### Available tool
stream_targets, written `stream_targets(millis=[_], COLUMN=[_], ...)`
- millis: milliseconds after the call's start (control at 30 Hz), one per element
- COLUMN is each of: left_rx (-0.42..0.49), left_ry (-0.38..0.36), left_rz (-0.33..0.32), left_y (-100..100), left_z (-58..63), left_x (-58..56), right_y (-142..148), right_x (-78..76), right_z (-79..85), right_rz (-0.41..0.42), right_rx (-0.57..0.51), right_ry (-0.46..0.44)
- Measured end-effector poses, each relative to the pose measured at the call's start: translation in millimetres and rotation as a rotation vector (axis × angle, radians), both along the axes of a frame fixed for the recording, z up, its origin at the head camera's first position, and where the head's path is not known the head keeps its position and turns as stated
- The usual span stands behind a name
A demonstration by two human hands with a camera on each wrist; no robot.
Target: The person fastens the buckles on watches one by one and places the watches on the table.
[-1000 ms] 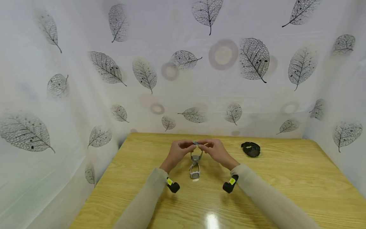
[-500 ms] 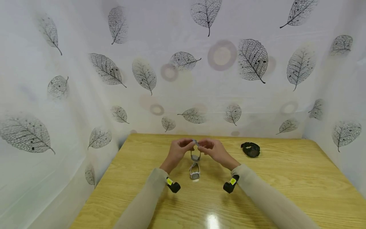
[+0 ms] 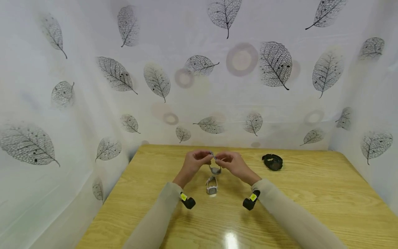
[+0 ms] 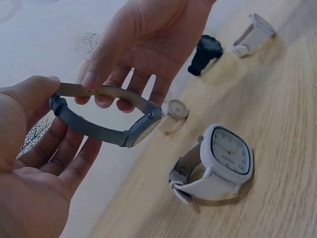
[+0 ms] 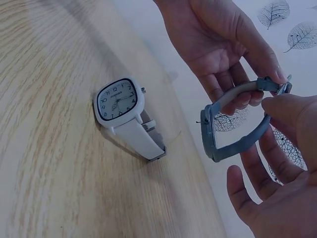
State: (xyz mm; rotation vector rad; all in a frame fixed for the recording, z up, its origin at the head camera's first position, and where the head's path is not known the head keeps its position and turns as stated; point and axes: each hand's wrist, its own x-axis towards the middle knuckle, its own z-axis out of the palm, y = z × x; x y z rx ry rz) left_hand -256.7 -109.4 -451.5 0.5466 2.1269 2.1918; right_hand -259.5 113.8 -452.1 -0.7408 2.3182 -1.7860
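A grey-blue wristwatch [image 4: 106, 131] is held up between both hands, its strap bent into a loop with the case hanging lowest. My left hand [image 3: 191, 165] pinches the buckle end of the strap between thumb and fingers. My right hand [image 3: 235, 166] pinches the other strap end, thumb on top, close beside the left fingertips. In the right wrist view the strap ends meet at the buckle [image 5: 267, 84]. On the table just nearer than the hands stands a white square-faced watch [image 3: 212, 186], its strap fastened in a loop.
A black watch [image 3: 272, 162] lies at the back right of the wooden table [image 3: 311, 193]. The left wrist view also shows a small beige watch [image 4: 177, 110] and a pale watch [image 4: 255, 34] farther off. A leaf-patterned curtain [image 3: 199, 100] hangs behind the table.
The grey-blue watch's case first swings up and then shifts slightly right beneath the hands. Both hands stay nearly in place, their fingers shifting slightly at the strap ends.
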Motion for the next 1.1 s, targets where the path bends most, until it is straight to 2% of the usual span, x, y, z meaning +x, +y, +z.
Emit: stream_targets(millis=[367,700,933,1100], left_rx=[-0.016,-0.066,-0.089,-0.068], left_ry=[-0.024,-0.046,-0.057,-0.066], left_rz=[0.001,0.022,0.01,0.026], left_y=[-2.3,-3.5,-4.3,-2.9], left_z=[-4.5,-4.7,-5.2,-7.1], left_x=[-1.1,1.2,3.0,2.1], right_y=[1.1,-2.7,-4.1,-4.2], right_x=[2.4,3.1,2.3,3.9], right_z=[-3.2,-6.8,-9.2,-8.6], right_rz=[-0.018,-0.056,-0.076,-0.081], right_rx=[0.012,0.034,0.041,0.056], right_ry=[0.039,0.047,0.08,0.077])
